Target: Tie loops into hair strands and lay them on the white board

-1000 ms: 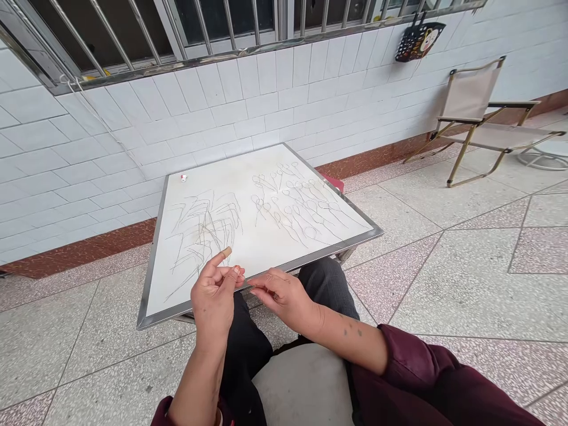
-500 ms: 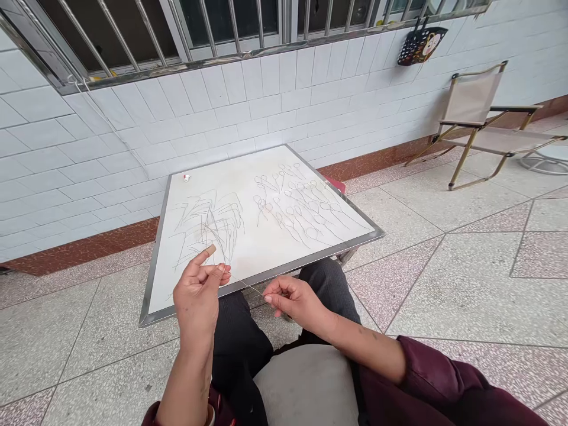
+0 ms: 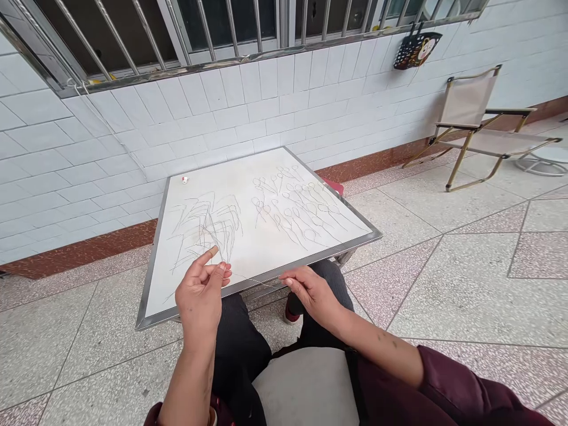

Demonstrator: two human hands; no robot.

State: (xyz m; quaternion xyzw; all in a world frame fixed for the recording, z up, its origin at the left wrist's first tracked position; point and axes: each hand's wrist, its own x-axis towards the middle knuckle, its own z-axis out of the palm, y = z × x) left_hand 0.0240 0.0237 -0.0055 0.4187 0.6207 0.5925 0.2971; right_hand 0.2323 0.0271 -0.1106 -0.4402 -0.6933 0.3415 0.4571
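A thin wire [image 3: 258,281] stretches between my two hands, just above the near edge of the white table [image 3: 261,254]. My left hand [image 3: 204,284] pinches its left end between thumb and fingertips, with a tan wrap around the raised index finger. On the other end, my right hand [image 3: 313,294] closes thumb against fingers. Bent wires [image 3: 208,219] lie in a loose pile on the table's left half, beyond my left hand. Several looped wires [image 3: 306,207] with long tails are spread over the right half.
A small red-and-white item [image 3: 185,180] sits at the table's far left corner. The table stands against a white tiled wall [image 3: 213,124] under a barred window. At the right are a folding chair [image 3: 473,118] and a hanging polka-dot bag [image 3: 416,49]. My knees are beneath the near edge.
My right hand has moved right and slightly up, away from the left, and more wire shows between them. My left hand keeps its pinch almost in place.
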